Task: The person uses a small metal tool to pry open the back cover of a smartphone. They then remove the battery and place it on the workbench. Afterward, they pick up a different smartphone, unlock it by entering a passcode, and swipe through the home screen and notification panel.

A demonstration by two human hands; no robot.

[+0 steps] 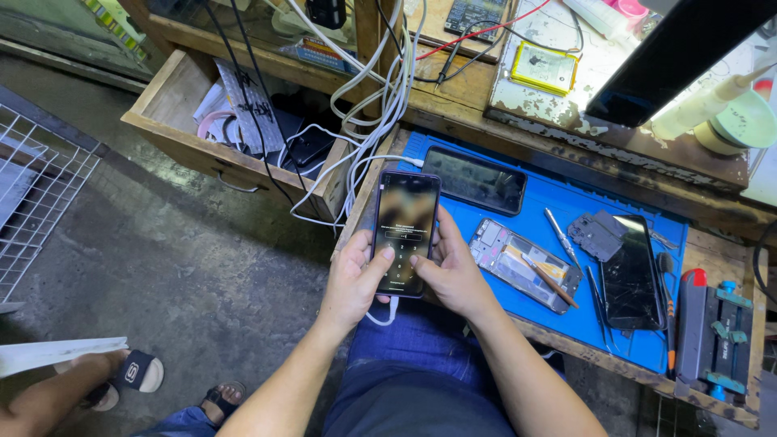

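A: Grip check? We're clamping both hands on the phone (404, 231), left hand (354, 279) w/ thumb on the lit screen, right hand (452, 273) wrapping the other edge.

B: Yep, and we're holding it over our lap, just in front of the tabletop (712, 263) edge, white cable (382, 317) hanging off the bottom end.

A: Beyond that we're seeing the blue mat (558, 198) w/ a dark phone (476, 180), an opened phone (522, 263), a cracked phone (630, 272).

B: Open drawer (174, 101) on the left.
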